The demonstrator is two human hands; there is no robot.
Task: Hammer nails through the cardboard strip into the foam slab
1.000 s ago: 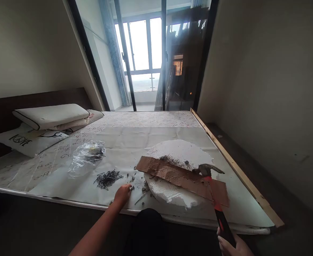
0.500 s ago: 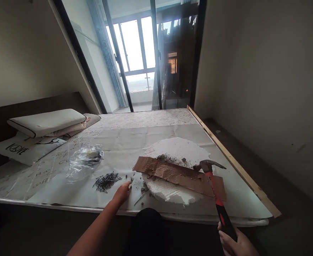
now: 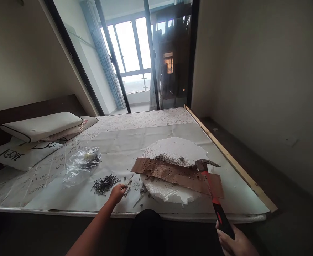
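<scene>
My right hand (image 3: 232,237) is closed round the black and red handle of a claw hammer (image 3: 212,192). The hammer's head is over the right part of a brown cardboard strip (image 3: 172,174), which is dotted with small holes and lies across a white foam slab (image 3: 161,193). My left hand (image 3: 117,192) is low over the bed, its fingers drawn together; whatever is in them is too small to make out. Just left of it is a heap of nails (image 3: 104,184). A few loose nails (image 3: 127,192) lie close by its fingertips, on the right.
Grey crumbs (image 3: 142,187) are scattered beside the foam, with more dark grit on top of it. A clear plastic bag (image 3: 83,161) rests left of the nails. Pillows (image 3: 42,126) lie at the left, and a wooden rail (image 3: 225,153) runs along the bed's right edge.
My left hand has moved a little left, toward the nail heap, uncovering loose nails by its fingertips. The hammer stays in my right hand above the cardboard. The view has shifted slightly.
</scene>
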